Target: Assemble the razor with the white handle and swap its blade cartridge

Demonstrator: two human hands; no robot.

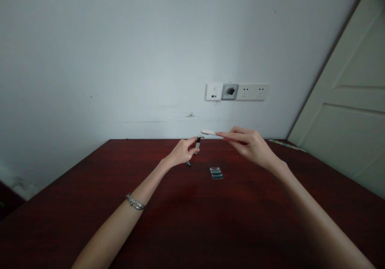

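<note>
My left hand [182, 151] is closed around a razor [197, 145] with a pale handle and a dark neck, its small head pointing up. In my right hand [251, 143], a white toothbrush [208, 132] is pinched between thumb and fingers. Its dark bristles face down, just above the razor head; whether they touch, I cannot tell. Below my left hand, the end of a dark and green item [188, 164] shows on the table, the rest hidden. A small clear case [216, 173] with green and dark strips inside lies between my forearms.
The dark red wooden table [168, 225] runs back to a pale wall [135, 60]. A row of sockets [252, 92] is set in the wall. At the table's right back edge lies a long thin flat strip [285, 145], near a white panelled door [349, 108].
</note>
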